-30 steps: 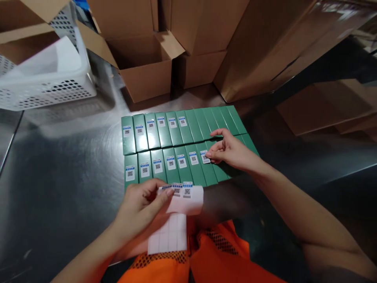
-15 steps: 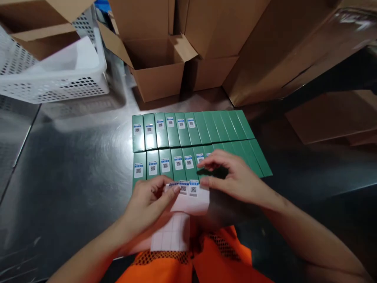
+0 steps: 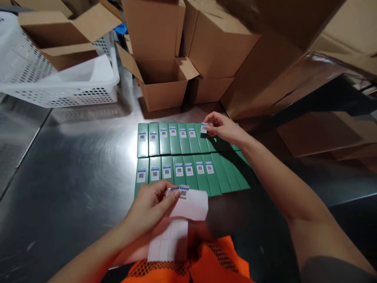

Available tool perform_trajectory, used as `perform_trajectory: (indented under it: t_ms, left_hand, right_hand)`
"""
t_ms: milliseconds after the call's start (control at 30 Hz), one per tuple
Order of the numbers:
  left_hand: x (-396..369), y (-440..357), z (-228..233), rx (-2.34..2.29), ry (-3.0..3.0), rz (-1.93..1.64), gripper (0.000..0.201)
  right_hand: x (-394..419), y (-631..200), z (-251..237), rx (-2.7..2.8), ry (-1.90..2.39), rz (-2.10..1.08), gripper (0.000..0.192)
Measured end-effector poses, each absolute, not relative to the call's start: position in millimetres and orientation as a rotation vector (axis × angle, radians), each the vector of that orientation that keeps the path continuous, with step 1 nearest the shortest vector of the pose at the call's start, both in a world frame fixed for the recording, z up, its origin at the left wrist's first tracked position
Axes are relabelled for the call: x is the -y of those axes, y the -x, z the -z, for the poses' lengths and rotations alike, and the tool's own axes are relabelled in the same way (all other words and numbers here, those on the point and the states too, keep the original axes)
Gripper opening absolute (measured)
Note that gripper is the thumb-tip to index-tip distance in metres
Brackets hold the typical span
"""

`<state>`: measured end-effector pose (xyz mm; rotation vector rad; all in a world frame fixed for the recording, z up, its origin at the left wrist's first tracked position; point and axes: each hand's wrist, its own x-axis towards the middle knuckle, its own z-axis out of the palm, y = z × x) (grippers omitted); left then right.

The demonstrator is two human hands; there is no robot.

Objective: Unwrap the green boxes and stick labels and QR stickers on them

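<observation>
Green boxes (image 3: 194, 147) sit in two snug rows, presumably so our right hand (image 3: 225, 127), pinching a label (image 3: 204, 127) at the far row, reaches each easily while our left hand (image 3: 153, 202) pinches the label strip (image 3: 193, 205).

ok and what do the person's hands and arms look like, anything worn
The left hand and right hand are bare, with no gloves or watches showing, and no sleeves cover the visible forearms. A dark patch near the right elbow may be sleeve or shadow.

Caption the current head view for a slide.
Right hand holding a label over green boxes, left hand holding the label sheet.
</observation>
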<state>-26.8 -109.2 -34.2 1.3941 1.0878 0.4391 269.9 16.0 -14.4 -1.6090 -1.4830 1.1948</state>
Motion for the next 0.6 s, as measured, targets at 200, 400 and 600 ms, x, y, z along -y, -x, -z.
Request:
perform_trajectory:
  t_ms: [200,400,600]
  left_hand:
    - [107.0,25.6,33.2,-1.067,-1.411,-0.453,0.033]
    - [107.1,26.8,34.8,-1.049,-1.385,-0.457,0.033]
    - [108.1,27.5,37.4,-1.075,-1.292,-0.498,0.033]
  right_hand:
    - [-31.9,-269.8,18.8,1.506,1.765,-1.273,0.047]
    - [-41.5,-262.0,14.8,1.569,2.0,-1.112,0.052]
    - [-17.5,-253.9,-8.3,1.915,2.034,-0.526,0.051]
